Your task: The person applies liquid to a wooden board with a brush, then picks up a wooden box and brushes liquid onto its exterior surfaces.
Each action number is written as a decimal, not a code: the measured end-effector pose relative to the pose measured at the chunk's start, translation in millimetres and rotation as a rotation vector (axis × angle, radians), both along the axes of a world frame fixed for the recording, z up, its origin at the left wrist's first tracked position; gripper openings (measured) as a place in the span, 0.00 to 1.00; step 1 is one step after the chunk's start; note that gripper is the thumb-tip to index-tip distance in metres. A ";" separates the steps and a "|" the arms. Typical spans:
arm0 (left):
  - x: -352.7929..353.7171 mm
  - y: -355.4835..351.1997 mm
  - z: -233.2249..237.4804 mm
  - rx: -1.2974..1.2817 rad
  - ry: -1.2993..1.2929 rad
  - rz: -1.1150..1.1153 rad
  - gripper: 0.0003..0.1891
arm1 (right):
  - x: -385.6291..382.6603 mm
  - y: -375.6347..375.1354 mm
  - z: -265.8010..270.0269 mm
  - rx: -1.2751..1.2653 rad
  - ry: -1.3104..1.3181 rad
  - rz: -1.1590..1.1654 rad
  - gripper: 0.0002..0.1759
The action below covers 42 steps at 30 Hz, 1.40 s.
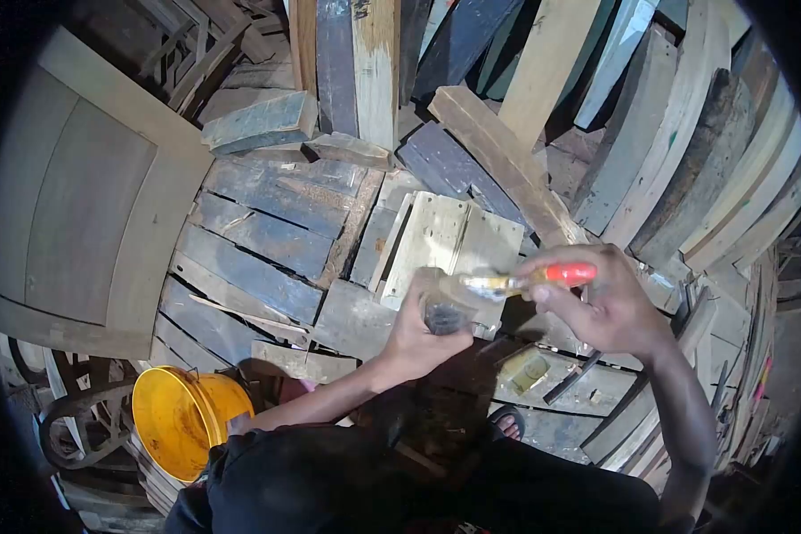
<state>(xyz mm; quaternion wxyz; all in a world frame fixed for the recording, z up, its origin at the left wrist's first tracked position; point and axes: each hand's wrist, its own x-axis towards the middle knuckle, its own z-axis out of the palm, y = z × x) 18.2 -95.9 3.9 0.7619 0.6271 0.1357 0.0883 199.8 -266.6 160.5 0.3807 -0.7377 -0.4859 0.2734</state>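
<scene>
Near the middle of the head view, my left hand (414, 334) is wrapped round a short wooden block (445, 316) with a dark end. My right hand (592, 307) grips a tool with a red handle (568, 272). The tool's yellowish and shiny front part (489, 283) is blurred and points left at the block; whether they touch is unclear. Behind both hands, pale boards (436, 236) lie on the wooden slats.
A yellow bucket (173, 423) stands at the lower left, below a wooden panel door (89, 205). Planks (543, 71) lean at the back and right. A brown beam (507, 165) slants behind my right hand. A sandaled foot (508, 424) shows below.
</scene>
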 end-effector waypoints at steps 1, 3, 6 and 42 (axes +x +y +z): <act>1.0 -4.0 -0.8 0.020 -0.029 0.014 0.36 | -3.9 3.0 -1.7 -0.020 0.105 -0.120 0.14; 6.6 -7.6 -3.6 0.061 -0.096 0.039 0.42 | -7.9 9.1 -1.5 -0.055 0.310 -0.360 0.16; 11.1 -8.3 -3.1 0.052 -0.164 0.054 0.46 | -1.4 10.7 4.5 0.034 0.254 -0.311 0.18; 5.7 21.5 -13.8 -0.215 0.115 -0.606 0.23 | 29.8 -27.2 18.3 0.033 -0.046 0.294 0.17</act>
